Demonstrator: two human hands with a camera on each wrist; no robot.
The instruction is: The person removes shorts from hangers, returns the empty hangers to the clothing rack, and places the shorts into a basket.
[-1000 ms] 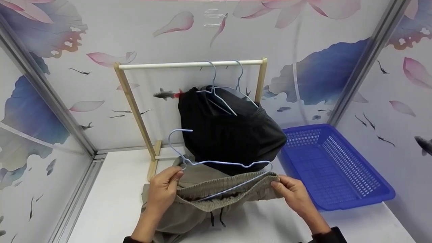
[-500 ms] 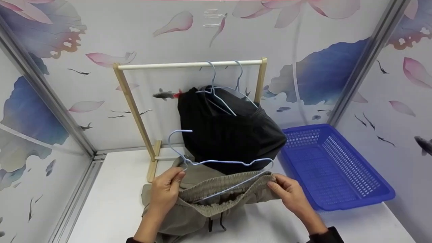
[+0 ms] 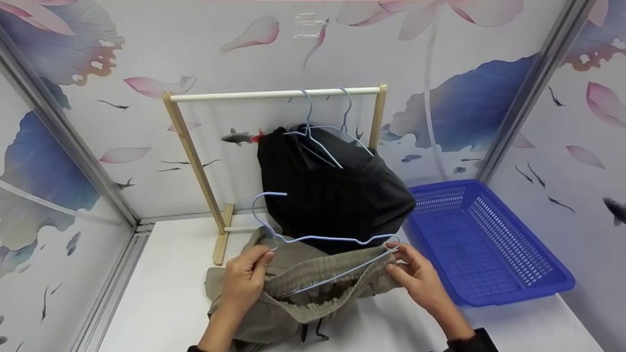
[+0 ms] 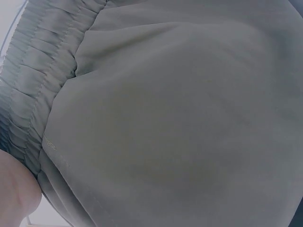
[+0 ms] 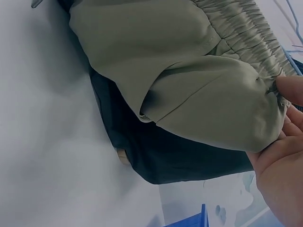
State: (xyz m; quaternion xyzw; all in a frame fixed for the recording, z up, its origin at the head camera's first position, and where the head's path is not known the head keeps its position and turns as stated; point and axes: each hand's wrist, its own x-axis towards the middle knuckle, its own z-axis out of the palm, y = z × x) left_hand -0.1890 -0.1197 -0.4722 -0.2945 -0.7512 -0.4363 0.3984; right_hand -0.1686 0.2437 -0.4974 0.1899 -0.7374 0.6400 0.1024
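A pair of khaki pants (image 3: 264, 322) with a gathered elastic waistband and dark drawstring is held spread between both hands. Across the waistband's opening runs a light blue wire clothes hanger (image 3: 332, 238), its hook pointing up and left and its lower bar inside. My left hand (image 3: 243, 281) pinches the waistband's left end together with the hanger's left corner. On the right, my right hand (image 3: 421, 278) grips the other end of the waistband, fingertips at the hanger's right corner. Pants fabric (image 4: 156, 104) fills most of the left wrist view.
Behind the hands stands a clothes rack (image 3: 274, 94) with wooden legs and a white rail. Dark pants (image 3: 327, 195) hang from it on two blue hangers. A blue plastic basket (image 3: 489, 254) sits to the right on the white table (image 3: 142, 293). Patterned panels enclose the space.
The hanger and my left hand have shifted slightly right and down. My right fingers have moved up to the hanger's right corner. The waistband's front edge sags lower.
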